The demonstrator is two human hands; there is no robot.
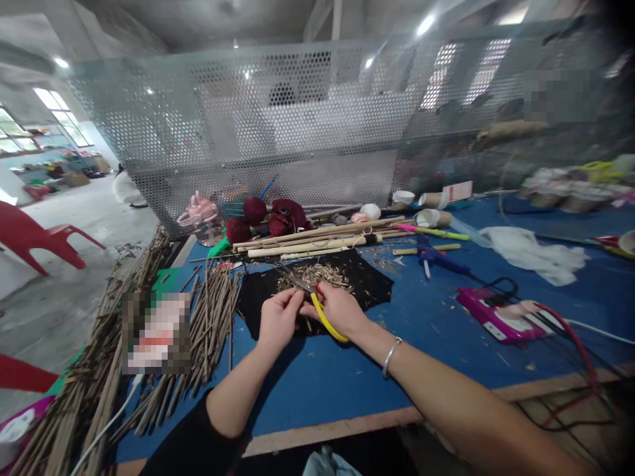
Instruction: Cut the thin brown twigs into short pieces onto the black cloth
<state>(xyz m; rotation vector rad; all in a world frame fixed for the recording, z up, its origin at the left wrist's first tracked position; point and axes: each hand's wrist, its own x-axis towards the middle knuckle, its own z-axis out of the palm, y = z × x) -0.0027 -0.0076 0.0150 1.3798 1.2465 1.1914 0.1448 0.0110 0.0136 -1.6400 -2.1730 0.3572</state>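
Scissors (pixel 325 319), one pair, sit in the right hand (pixel 342 309), above a single black cloth (pixel 374 283) heaped with one pile of chopped plant bits (pixel 333 273). Left of the left hand (pixel 278 318) lies a bundle of thin sticks (pixel 213 317), too many and too overlapped to count. Beyond the hands are two dark-red balls (pixel 254 209) and several pale poles (pixel 317 244); farther right stand or lie three cups (pixel 403 198). On the right hand's side there are one glue gun (pixel 441 259) and one power strip (pixel 491 316).

The scissors have slim metal blades and a curved, smooth yellow handle. The chopped bits are dry, pale and splintery; the sticks are straight, grey-brown and rough. The poles look smooth and woody, the cloth is soft and matt, and the glue gun and power strip are glossy plastic, blue and magenta. A flat blue tabletop (pixel 357 390) lies under everything.

The right hand is curled round the scissors' handle, its wrist ringed by one silvery bangle (pixel 391 357). The left hand is nearly closed, thumb and forefinger drawn together just beside the blades; I cannot tell whether a piece is pinched between them.
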